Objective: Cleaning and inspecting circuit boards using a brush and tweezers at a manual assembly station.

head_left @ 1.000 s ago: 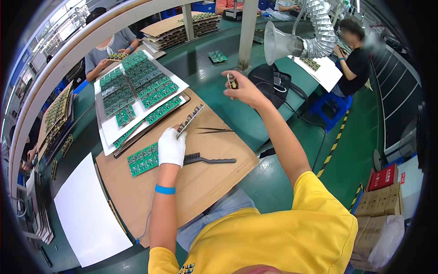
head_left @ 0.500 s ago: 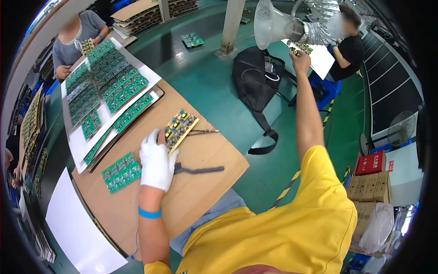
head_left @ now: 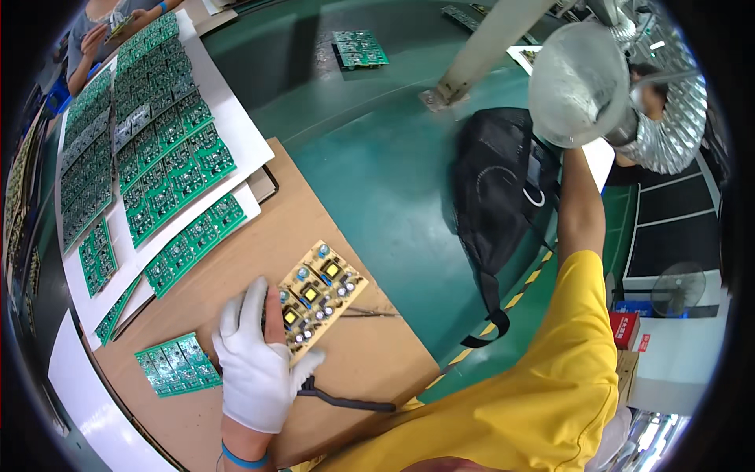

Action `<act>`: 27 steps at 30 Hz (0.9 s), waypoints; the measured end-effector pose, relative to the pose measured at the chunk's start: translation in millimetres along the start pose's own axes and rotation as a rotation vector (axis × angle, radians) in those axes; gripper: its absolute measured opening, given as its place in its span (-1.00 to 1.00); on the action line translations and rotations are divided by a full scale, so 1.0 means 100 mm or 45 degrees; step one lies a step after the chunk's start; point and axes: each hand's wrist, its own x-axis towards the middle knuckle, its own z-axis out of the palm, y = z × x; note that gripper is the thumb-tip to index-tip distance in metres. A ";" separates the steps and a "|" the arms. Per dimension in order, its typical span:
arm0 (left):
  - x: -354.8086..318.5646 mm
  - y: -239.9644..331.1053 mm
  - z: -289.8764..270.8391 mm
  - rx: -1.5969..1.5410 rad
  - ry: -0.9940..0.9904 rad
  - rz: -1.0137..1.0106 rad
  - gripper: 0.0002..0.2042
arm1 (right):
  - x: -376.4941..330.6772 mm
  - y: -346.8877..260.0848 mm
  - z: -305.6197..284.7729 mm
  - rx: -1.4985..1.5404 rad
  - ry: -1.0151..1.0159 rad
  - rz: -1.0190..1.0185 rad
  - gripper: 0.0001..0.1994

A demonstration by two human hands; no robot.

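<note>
My left hand, in a white glove with the index finger bare, grips the lower-left end of a tan circuit board with its thumb and index finger. Yellow-topped transformers and round capacitors stand on that board. A black-handled brush lies beside my thumb, and thin tweezers poke out at the board's right edge. Left of my glove rests a green circuit board panel. My right forearm stretches far forward; a translucent funnel hood hides the hand and whatever it touches.
White sheets carrying rows of green boards cover the table's far left. A silver duct joins the hood. A black bag sits on the green surface beyond the wooden board. Another person's hand is at the upper left.
The view has shifted and turned. My right hand, seen before at a component board over a white sheet, is now behind the hood. My left hand stays at the tan board.
</note>
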 end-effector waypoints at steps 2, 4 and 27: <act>0.02 0.00 0.01 -0.020 -0.001 0.003 -0.10 | 0.00 0.02 0.04 0.013 0.031 -0.077 -0.52; 0.03 0.02 0.01 -0.033 0.005 0.011 -0.10 | 0.02 0.01 0.03 0.011 0.074 -0.151 -0.52; 0.05 -0.33 0.17 -0.269 0.881 -0.005 -0.70 | -1.56 -2.35 -2.88 1.634 0.952 0.719 -0.88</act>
